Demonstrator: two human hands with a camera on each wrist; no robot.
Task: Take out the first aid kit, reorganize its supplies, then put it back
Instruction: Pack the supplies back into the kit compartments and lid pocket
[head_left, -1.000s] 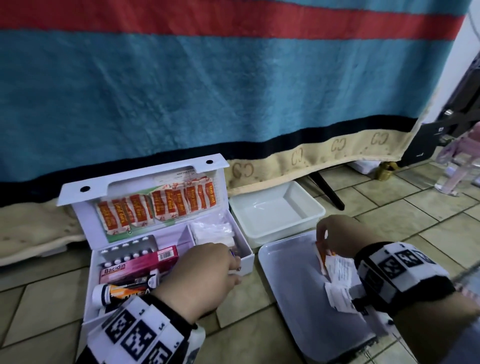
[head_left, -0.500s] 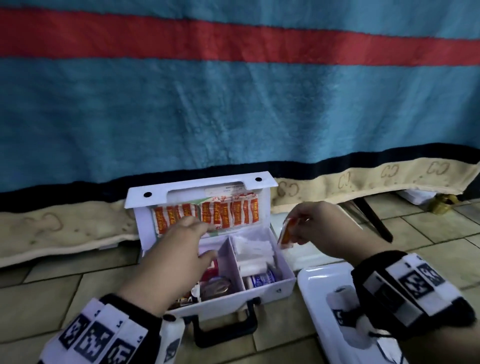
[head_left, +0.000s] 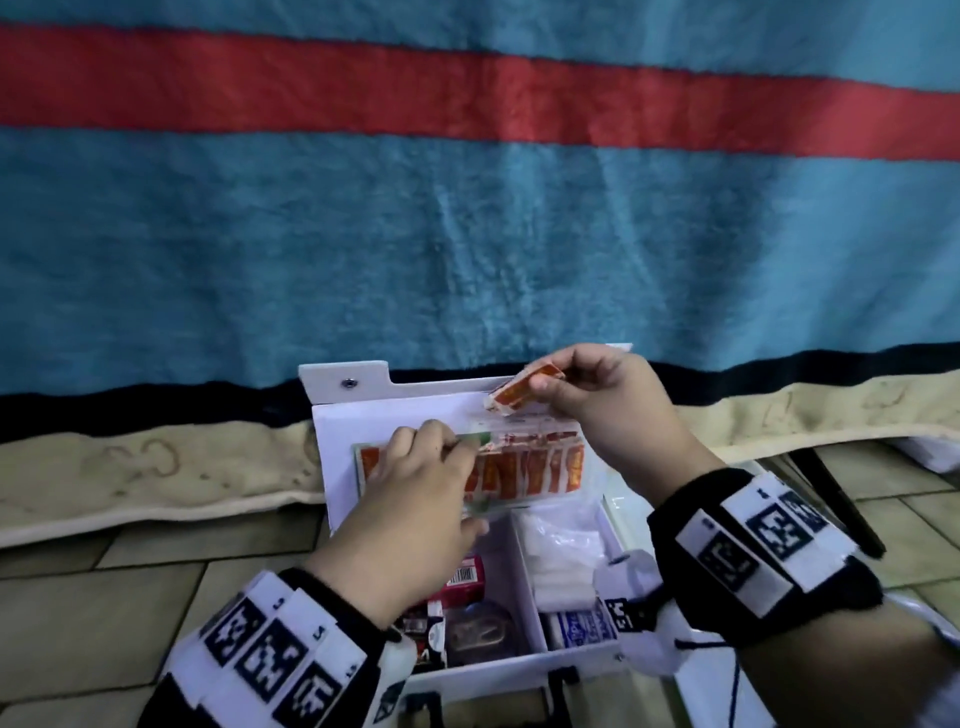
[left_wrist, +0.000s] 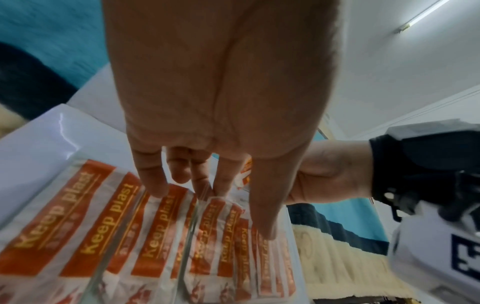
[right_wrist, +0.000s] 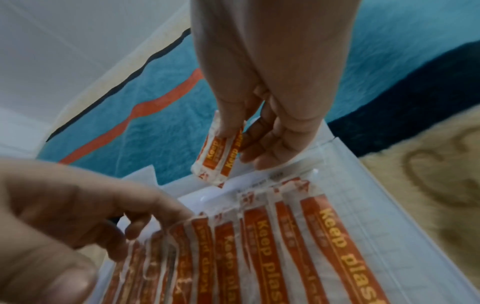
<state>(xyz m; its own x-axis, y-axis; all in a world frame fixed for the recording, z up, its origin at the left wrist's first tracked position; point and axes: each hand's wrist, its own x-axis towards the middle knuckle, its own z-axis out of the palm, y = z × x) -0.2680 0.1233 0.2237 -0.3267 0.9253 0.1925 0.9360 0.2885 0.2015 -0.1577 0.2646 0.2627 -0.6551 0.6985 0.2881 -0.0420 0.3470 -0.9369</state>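
White plastic forms the first aid kit (head_left: 524, 662), which stands open on the tiled floor (head_left: 104, 597) with its lid (head_left: 363, 410) propped upright against the blue and red blanket (head_left: 467, 234). A clear pocket in the lid holds a row of orange "Keep plast" plasters (head_left: 540, 470); the base is split into compartments, with a pink box (head_left: 462, 582) on the left and white gauze packs (head_left: 566, 551) on the right. Compared with half a second ago, the right hand (head_left: 608, 400) has risen from beside the lid to in front of its top edge, and the left hand (head_left: 415, 509) has moved up onto the pocket. The right hand pinches a small bundle of plasters (head_left: 524, 391) between thumb and fingers, tilted down towards the pocket. The left hand's fingertips (left_wrist: 155, 185) seem to pinch the pocket's upper edge, though blur makes that uncertain
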